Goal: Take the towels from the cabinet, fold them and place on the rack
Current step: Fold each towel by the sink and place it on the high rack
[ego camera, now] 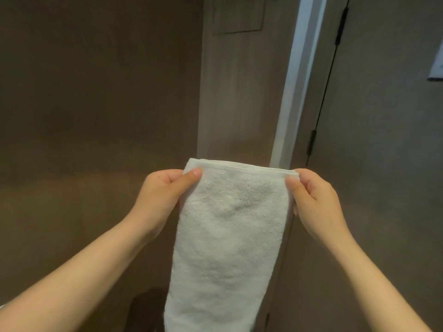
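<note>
A white terry towel [230, 240] hangs lengthwise in front of me, doubled over, its hemmed top edge level and its lower end running out of the bottom of the frame. My left hand [165, 195] pinches the top left corner, thumb on the near face and fingers behind. My right hand [311, 197] pinches the top right corner the same way. Both forearms reach in from the bottom corners. No rack or cabinet shelf is visible.
A brown wall [96, 104] fills the left half. Behind the towel stands a brown wooden panel [239, 92] with a white door frame strip [294, 87] beside it. A brown door [383, 140] with dark hinges takes up the right; a white sheet [437, 65] hangs at its edge.
</note>
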`<action>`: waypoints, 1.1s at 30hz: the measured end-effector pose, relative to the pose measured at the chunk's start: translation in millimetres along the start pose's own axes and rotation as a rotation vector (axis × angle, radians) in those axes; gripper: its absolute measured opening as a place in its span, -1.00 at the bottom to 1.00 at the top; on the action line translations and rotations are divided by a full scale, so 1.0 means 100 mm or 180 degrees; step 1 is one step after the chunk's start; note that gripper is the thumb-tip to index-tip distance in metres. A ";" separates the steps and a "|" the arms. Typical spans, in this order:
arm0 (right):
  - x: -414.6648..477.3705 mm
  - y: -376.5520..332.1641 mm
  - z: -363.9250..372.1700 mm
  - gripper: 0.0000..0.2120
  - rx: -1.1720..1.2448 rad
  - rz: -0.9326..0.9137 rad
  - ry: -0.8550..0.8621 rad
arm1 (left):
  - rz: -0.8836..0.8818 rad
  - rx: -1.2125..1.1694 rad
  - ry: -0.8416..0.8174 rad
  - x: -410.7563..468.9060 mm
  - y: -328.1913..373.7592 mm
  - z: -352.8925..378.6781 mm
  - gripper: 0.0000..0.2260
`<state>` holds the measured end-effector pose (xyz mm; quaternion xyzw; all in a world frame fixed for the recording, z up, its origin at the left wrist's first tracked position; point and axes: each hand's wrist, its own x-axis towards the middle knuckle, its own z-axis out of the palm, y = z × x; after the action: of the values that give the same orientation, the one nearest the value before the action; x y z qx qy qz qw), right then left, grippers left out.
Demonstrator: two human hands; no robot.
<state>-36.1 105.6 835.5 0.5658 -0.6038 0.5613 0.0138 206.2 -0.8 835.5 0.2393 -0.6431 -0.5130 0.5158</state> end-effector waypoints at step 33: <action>3.24 1.15 -0.62 -0.97 0.2146 -0.0164 -0.0278 | 0.2106 0.1322 0.1348 2.66 0.24 1.51 -0.85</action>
<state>-271.1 -99.0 992.7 0.5771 -0.3698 0.7041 -0.1857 -19.5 -153.0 977.3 0.2189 -0.6547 -0.1199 0.7135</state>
